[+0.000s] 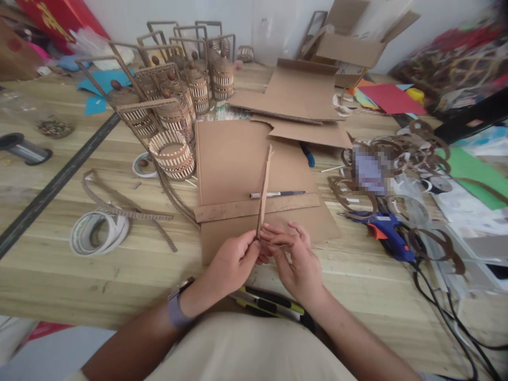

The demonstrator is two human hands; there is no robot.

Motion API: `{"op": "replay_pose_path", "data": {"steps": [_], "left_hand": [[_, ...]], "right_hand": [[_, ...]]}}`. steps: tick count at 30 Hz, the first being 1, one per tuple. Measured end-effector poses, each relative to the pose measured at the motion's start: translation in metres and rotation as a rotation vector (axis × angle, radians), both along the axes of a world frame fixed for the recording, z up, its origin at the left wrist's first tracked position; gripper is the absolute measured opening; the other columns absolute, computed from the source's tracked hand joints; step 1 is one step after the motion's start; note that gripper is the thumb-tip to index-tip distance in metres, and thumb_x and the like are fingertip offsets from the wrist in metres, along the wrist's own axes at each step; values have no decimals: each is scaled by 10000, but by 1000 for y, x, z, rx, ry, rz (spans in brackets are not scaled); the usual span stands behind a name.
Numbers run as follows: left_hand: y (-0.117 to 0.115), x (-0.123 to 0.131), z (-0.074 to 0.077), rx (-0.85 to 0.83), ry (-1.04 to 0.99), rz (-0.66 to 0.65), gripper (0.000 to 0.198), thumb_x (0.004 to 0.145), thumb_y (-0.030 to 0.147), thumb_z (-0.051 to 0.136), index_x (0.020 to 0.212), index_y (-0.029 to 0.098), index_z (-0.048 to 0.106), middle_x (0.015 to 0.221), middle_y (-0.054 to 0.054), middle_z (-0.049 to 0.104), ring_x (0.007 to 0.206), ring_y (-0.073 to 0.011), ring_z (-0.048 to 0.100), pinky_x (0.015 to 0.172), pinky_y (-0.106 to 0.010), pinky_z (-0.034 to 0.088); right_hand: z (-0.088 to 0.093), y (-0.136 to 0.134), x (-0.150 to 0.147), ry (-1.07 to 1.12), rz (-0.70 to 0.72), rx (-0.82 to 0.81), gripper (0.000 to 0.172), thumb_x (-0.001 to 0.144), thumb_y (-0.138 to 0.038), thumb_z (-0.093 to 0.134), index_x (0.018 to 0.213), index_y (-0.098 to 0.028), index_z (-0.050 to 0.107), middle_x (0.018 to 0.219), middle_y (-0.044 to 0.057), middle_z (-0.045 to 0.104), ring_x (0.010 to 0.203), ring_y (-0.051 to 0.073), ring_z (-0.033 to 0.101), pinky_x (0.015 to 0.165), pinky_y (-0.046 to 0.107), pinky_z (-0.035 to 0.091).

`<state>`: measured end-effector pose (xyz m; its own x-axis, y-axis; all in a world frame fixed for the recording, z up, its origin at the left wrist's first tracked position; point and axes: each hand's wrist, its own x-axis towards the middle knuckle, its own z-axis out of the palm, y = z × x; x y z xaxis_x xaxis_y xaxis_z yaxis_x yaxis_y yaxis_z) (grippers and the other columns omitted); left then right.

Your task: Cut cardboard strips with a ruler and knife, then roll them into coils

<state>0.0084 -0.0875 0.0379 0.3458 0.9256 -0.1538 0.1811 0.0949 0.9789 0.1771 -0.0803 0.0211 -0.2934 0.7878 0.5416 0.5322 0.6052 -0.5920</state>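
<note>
A narrow cardboard strip [265, 182] stands up from between my hands, its far end pointing away from me over a flat cardboard sheet [230, 159]. My left hand [234, 262] pinches the strip's near end between thumb and fingers. Close against it, my right hand [296, 259] has its fingers bent around the same end, the thumb at the strip's base; part of the grip is hidden. On the sheet lie a pen [283, 194] and a wider cardboard strip [226, 210] running crosswise. Cutters with yellow-green handles [273, 304] lie between my forearms at the table edge.
Several small lantern-like baskets with tall handles [196, 87] crowd the back left, an uncovered basket [172, 153] in front. Tape rolls [99, 233] lie left. On the right are a blue glue gun [391, 235], its cables and curled brown strips [353, 198]. Cut cardboard [301, 90] lies behind.
</note>
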Motion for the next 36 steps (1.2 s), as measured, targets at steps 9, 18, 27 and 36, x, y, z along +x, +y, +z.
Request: {"op": "replay_pose_path", "data": {"steps": [9, 18, 27, 36], "left_hand": [[4, 0, 2, -61, -19, 4, 330, 981, 360, 428, 1100, 139, 643, 861, -66, 734, 783, -193, 709, 747, -298, 566], [3, 1, 2, -19, -44, 16, 324, 997, 389, 422, 1056, 158, 641, 832, -49, 723, 751, -176, 701, 714, -276, 560], [2, -1, 3, -102, -72, -46, 331, 995, 319, 423, 1167, 149, 650, 859, -58, 761, 759, -182, 728, 738, -280, 576], [5, -3, 5, -71, -47, -31, 329, 996, 327, 441, 1194, 163, 646, 877, -32, 741, 793, -171, 702, 754, -260, 549]], "right_hand": [[0, 1, 0, 46, -1, -53, 119, 976, -182, 481, 1060, -266, 472, 1017, 42, 768, 1064, 215, 704, 1007, 502, 438], [-9, -3, -8, 42, -18, 77, 109, 998, -151, 425, 991, -259, 409, 1016, 33, 776, 1102, 227, 691, 1040, 552, 393], [-1, 0, -2, 216, -79, -82, 22, 1030, -248, 386, 1043, -257, 401, 998, 48, 781, 1005, 213, 728, 1007, 516, 430], [0, -1, 0, 136, 21, -61, 88, 1008, -302, 467, 1089, -272, 486, 987, 23, 773, 1074, 229, 702, 1011, 493, 456]]}}
